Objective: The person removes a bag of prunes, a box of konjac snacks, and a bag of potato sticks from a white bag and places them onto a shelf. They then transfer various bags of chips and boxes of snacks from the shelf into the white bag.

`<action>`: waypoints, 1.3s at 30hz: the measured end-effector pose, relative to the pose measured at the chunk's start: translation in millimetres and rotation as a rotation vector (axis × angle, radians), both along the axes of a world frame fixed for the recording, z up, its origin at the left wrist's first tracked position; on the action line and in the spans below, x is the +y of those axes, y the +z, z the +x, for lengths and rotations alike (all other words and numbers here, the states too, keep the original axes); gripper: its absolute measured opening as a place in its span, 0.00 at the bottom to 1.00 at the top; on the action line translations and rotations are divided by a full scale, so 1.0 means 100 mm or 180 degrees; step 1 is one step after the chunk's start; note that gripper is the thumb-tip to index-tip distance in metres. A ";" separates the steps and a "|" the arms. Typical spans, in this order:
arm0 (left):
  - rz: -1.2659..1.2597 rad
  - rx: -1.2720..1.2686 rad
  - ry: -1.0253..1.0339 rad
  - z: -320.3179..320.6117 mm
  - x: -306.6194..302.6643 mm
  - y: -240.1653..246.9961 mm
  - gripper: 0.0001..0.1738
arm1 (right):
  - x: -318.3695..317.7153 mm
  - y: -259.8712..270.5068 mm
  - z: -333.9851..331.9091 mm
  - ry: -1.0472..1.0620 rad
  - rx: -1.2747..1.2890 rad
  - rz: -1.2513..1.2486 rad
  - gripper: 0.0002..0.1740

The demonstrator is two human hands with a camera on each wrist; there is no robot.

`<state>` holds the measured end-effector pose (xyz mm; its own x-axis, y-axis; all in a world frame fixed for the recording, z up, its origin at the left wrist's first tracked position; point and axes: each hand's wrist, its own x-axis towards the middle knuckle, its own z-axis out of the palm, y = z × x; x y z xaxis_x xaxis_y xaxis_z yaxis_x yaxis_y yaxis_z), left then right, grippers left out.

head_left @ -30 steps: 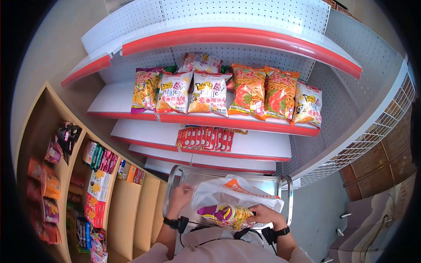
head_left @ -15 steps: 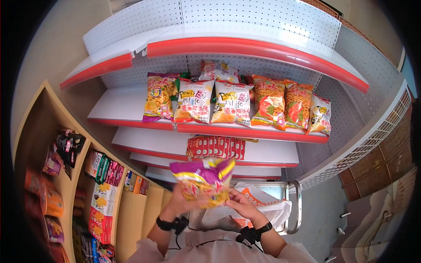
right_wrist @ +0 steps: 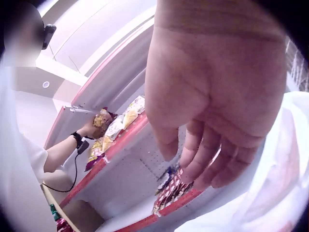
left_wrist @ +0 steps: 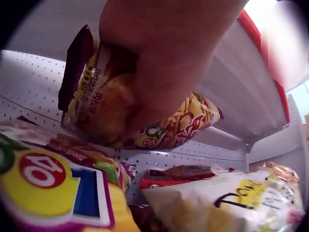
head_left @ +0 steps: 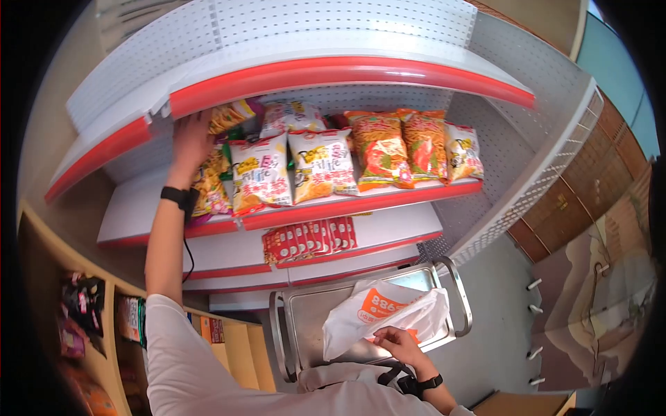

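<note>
High at the left end of the snack shelf, my left hand (head_left: 192, 142) grips a purple-and-yellow snack bag (head_left: 230, 118). In the left wrist view, the thumb presses into this snack bag's printed front, above the other packs. A similar yellow-and-purple bag (head_left: 210, 188) stands at the shelf front, partly hidden by my wrist. Beside it are white snack bags (head_left: 260, 173). My right hand (head_left: 401, 345) hangs with loosely bent fingers over the white plastic bag (head_left: 381, 308) on the metal cart (head_left: 305, 326); its palm (right_wrist: 212, 82) holds nothing in the right wrist view.
Orange noodle-snack bags (head_left: 380, 152) stand further right on the same shelf. A red-edged upper shelf (head_left: 347, 71) overhangs the row. Red packets (head_left: 309, 240) lie one level down. A wooden shelf unit (head_left: 107, 305) with snacks stands at the left, and a wire side panel (head_left: 548, 173) at the right.
The purple-and-yellow bag came up off the cart in both hands, and my left hand has carried it up to the shelf's left end. My right hand let go and is back over the plastic bag.
</note>
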<state>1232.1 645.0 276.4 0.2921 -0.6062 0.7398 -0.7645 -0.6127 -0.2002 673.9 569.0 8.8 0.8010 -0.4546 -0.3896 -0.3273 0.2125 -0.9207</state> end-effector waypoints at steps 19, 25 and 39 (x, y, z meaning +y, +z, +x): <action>-0.1141 0.1634 -0.1915 -1.42 0.47 -0.33 0.09 | -0.80 -0.09 -0.65 -0.1293 0.0892 -0.3281 0.30; 0.0827 0.3733 -0.1659 -3.30 0.49 -2.65 0.40 | -1.06 -0.32 -0.58 -0.0510 0.1318 -0.3867 0.46; -0.0547 0.4830 0.0435 -4.95 0.66 -4.08 0.16 | -1.50 -1.11 -1.53 0.1012 0.1530 -0.3763 0.47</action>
